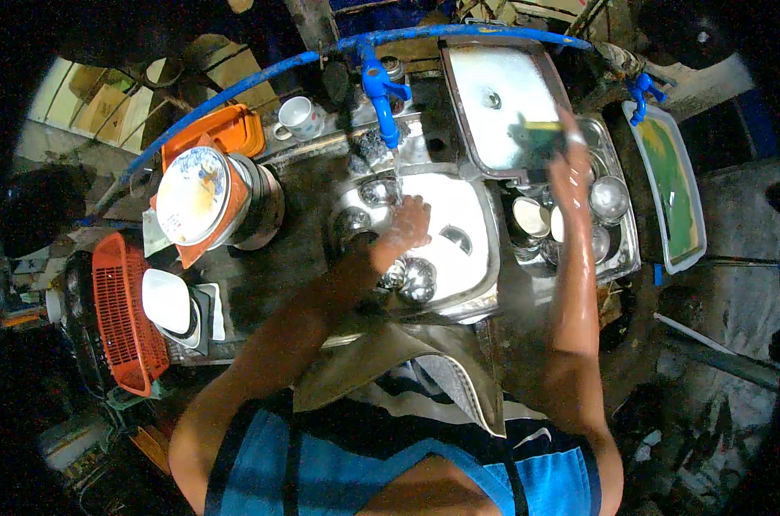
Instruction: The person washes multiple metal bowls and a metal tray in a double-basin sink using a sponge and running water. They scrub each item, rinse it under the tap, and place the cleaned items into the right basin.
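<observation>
My left hand (410, 226) is in the sink basin (492, 258), back upward, beneath the water running from a blue plastic tap (383, 97). Its palm side is hidden. Around it lie shiny metal bowls (419, 278) and, to its upper left, another round metal vessel (377, 191). White, glaring liquid or foam fills much of the basin. My right hand (570, 171) is blurred at the right edge of a tray of whitish, sudsy liquid (493, 77). A yellow-and-green sponge (539, 134) is right beside its fingers; whether they grip it cannot be told.
A metal basin (628, 255) at right holds metal cups (609, 198) and bowls, partly behind my right forearm. Further right stands a tub of greenish liquid (670, 187). Stacked plates (193, 193), a mug (298, 118) and a red plastic basket (122, 309) are at left. A blue pipe (261, 79) arches across the back.
</observation>
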`<act>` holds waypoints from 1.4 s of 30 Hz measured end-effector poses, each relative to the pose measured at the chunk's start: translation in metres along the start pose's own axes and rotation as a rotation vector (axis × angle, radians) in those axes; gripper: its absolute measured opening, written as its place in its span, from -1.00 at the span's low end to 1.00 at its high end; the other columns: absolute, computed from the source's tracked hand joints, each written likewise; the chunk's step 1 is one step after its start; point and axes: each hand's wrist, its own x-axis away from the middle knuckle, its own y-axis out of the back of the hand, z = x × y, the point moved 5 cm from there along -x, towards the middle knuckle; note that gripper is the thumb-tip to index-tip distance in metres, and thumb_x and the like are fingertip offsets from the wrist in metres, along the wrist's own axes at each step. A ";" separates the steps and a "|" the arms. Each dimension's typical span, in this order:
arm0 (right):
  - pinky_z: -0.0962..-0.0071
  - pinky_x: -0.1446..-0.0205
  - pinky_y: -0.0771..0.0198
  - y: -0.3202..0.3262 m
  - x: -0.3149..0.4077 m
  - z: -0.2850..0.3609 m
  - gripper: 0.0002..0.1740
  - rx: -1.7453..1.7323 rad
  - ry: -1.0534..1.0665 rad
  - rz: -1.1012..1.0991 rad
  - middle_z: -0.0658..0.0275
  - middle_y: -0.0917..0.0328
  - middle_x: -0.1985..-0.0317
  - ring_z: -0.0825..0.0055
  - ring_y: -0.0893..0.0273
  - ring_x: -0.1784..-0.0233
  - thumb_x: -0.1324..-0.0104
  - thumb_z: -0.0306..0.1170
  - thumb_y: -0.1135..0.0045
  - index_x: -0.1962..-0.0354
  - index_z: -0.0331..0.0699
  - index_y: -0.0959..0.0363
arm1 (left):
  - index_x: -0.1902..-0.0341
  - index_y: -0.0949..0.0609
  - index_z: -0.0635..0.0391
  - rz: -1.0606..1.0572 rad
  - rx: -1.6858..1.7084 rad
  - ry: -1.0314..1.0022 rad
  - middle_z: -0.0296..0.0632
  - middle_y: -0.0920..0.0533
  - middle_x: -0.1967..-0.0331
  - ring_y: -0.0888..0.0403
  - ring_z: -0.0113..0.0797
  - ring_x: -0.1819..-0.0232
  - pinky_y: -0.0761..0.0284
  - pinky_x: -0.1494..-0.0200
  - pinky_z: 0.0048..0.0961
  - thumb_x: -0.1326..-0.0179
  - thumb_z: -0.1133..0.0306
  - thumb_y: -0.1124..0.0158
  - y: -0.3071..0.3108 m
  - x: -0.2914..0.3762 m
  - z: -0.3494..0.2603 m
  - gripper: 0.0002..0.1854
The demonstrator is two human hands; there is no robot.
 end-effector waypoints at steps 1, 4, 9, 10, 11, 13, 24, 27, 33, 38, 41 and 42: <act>0.05 -0.44 -0.35 -0.029 -0.001 -0.009 -0.35 -0.042 -0.072 0.086 -0.19 -0.49 -0.26 -0.08 -0.44 -0.37 -0.26 -0.47 -0.01 -0.34 -0.36 -0.35 | -0.41 -0.41 0.12 -0.067 -0.040 -0.041 0.09 -0.33 -0.39 -0.13 0.31 -0.50 -0.35 -0.31 0.37 -0.01 -0.06 -0.54 0.001 0.014 -0.006 -0.07; -0.04 -0.50 -0.26 -0.066 -0.006 -0.006 -0.08 0.421 -0.517 0.616 -0.34 -0.30 -0.39 -0.15 -0.27 -0.50 -0.39 0.08 -0.03 -0.52 -0.28 -0.08 | -0.50 -0.36 -0.05 -0.033 -0.080 -0.110 0.10 -0.26 -0.45 -0.05 0.39 -0.51 -0.28 -0.26 0.51 0.01 -0.13 -0.52 -0.009 0.049 -0.023 -0.01; -0.06 -0.51 -0.24 -0.105 -0.006 -0.065 -0.01 0.615 -0.348 0.831 -0.26 -0.30 -0.39 -0.24 -0.29 -0.47 -0.22 0.04 -0.24 -0.46 -0.30 -0.14 | -0.46 -0.38 -0.03 -0.048 0.307 -0.064 0.08 -0.24 -0.48 -0.11 0.37 -0.49 -0.11 -0.44 0.39 -0.06 -0.18 -0.50 -0.024 0.019 0.011 -0.06; -0.06 -0.50 -0.22 -0.103 -0.005 -0.079 -0.08 0.640 -0.331 0.850 -0.25 -0.39 -0.32 -0.19 -0.32 -0.46 -0.20 -0.03 -0.25 -0.40 -0.36 -0.21 | -0.45 -0.38 -0.04 -0.030 0.455 -0.140 0.07 -0.27 -0.46 -0.14 0.30 -0.49 -0.14 -0.46 0.31 -0.10 -0.16 -0.49 -0.031 0.005 0.011 -0.10; -0.06 -0.49 -0.20 -0.108 -0.012 -0.075 -0.14 0.640 -0.274 0.869 -0.24 -0.49 -0.25 -0.13 -0.35 -0.45 -0.18 -0.10 -0.25 -0.33 -0.43 -0.28 | -0.44 -0.37 -0.05 -0.030 0.599 -0.176 0.06 -0.29 -0.45 -0.18 0.24 -0.48 -0.17 -0.48 0.22 -0.15 -0.15 -0.47 -0.038 -0.002 0.029 -0.14; 0.05 -0.17 -0.48 -0.102 -0.010 -0.054 -0.53 0.410 -0.250 0.773 -0.20 -0.65 0.05 -0.12 -0.61 -0.12 -0.21 -0.27 -0.21 0.00 -0.40 -0.52 | -0.49 -0.33 0.00 0.153 1.241 -0.139 -0.01 -0.32 -0.45 -0.20 -0.09 -0.53 -0.17 -0.55 -0.17 -0.39 0.03 -0.33 -0.035 -0.001 0.060 -0.30; -0.11 -0.35 -0.26 -0.130 0.055 0.168 -0.45 -0.274 0.132 0.265 -0.12 -0.52 -0.13 -0.01 -0.41 -0.33 -0.24 0.01 -0.29 0.01 -0.25 -0.56 | -0.44 -0.39 0.04 -0.183 2.489 -0.658 -0.10 -0.56 -0.28 -0.55 -0.05 -0.28 -0.48 -0.30 0.04 -0.47 -0.17 -0.09 0.103 0.059 0.047 -0.33; -0.09 -0.25 -0.40 -0.163 0.067 0.173 -0.53 -0.208 0.174 0.182 -0.07 -0.63 -0.04 0.04 -0.56 -0.19 -0.41 -0.10 -0.06 0.00 -0.33 -0.58 | -0.39 -0.43 0.10 -0.298 2.663 -0.770 -0.05 -0.53 -0.31 -0.56 0.03 -0.27 -0.45 -0.38 0.00 -0.45 -0.26 -0.07 0.117 0.064 0.029 -0.27; -0.07 -0.26 -0.42 -0.204 0.081 0.186 -0.63 -0.199 0.164 0.059 -0.09 -0.64 0.00 -0.15 -0.55 -0.12 -0.49 -0.23 0.07 0.09 -0.33 -0.61 | -0.32 -0.50 -0.05 -0.413 2.633 -0.748 -0.18 -0.66 -0.08 -0.63 -0.11 -0.12 -0.54 -0.24 -0.09 -0.54 -0.17 0.06 0.078 0.043 0.069 -0.45; 0.12 -0.08 -0.40 -0.210 0.084 0.109 -0.62 -0.407 -0.277 -0.092 -0.10 -0.63 0.14 0.05 -0.57 0.02 -0.56 -0.22 0.05 0.00 -0.38 -0.56 | -0.27 -0.57 0.01 -0.302 2.704 -0.363 -0.22 -0.68 -0.15 -0.60 -0.13 -0.19 -0.43 -0.33 -0.14 -0.46 0.15 -0.21 0.099 0.069 0.051 -0.60; 0.00 0.01 -0.53 -0.214 0.065 0.081 -0.55 -0.238 -0.514 0.261 -0.09 -0.70 0.35 -0.16 -0.68 0.22 -0.54 -0.18 0.05 -0.04 -0.42 -0.56 | -0.36 -0.49 0.03 -0.240 2.651 -0.334 -0.18 -0.63 -0.22 -0.56 -0.12 -0.28 -0.35 -0.45 -0.04 -0.47 0.01 -0.22 0.069 0.070 0.054 -0.47; 0.06 0.08 -0.49 -0.213 0.070 0.085 -0.54 -0.110 -0.366 0.284 -0.10 -0.66 0.38 -0.08 -0.65 0.28 -0.55 -0.12 0.04 0.10 -0.41 -0.58 | -0.38 -0.47 0.02 -0.230 2.595 -0.150 -0.19 -0.62 -0.24 -0.55 -0.11 -0.28 -0.30 -0.48 0.00 -0.47 -0.04 -0.20 0.057 0.068 0.056 -0.44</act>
